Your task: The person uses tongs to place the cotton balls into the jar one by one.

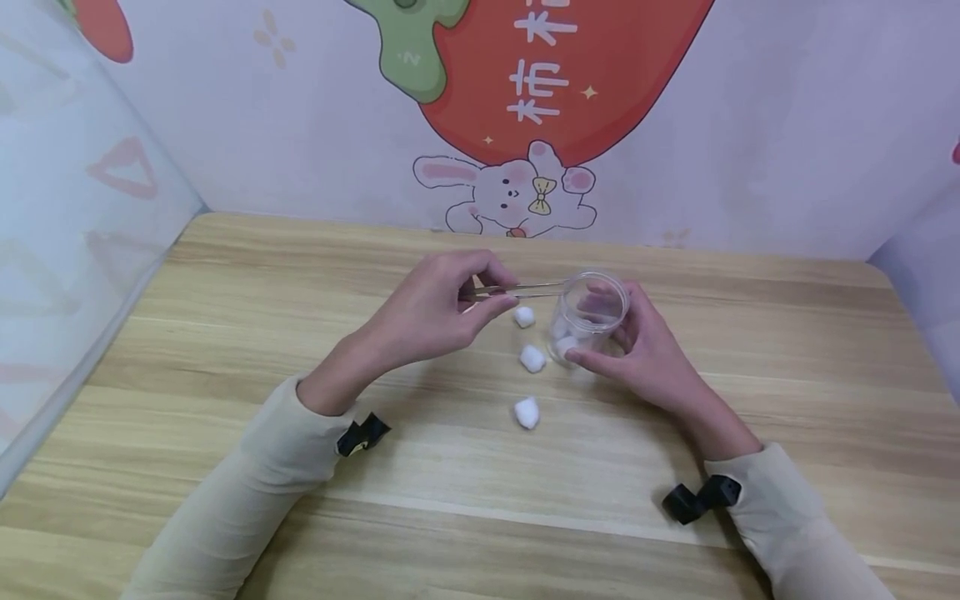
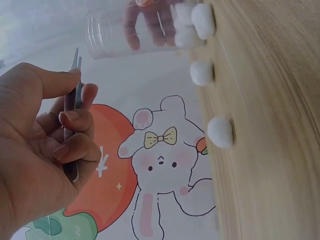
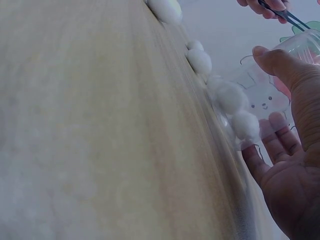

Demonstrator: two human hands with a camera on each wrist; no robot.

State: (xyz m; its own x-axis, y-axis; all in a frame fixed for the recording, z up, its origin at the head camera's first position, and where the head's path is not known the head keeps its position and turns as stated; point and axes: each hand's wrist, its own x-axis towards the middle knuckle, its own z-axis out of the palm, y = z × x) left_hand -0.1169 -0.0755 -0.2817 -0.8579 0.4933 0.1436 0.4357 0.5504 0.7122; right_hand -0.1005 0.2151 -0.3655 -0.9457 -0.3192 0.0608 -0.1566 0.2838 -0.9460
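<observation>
Jar (image 1: 587,318) standing on table (image 1: 450,533), mouth up, just right of three loose balls (image 1: 532,359). Few white balls (image 3: 231,98) sitting inside, exact count unclear. Work seemingly running partway: some balls lying in jar, three remaining outside. Tweezers (image 1: 517,291) pointing toward jar mouth, tips slightly parted, carrying no ball. Left hand (image 1: 435,304) pinching tweezers between thumb and fingers, gap narrow. Right hand (image 1: 648,358) curling round jar, fingers spreading about jar-wide, steadying it.
</observation>
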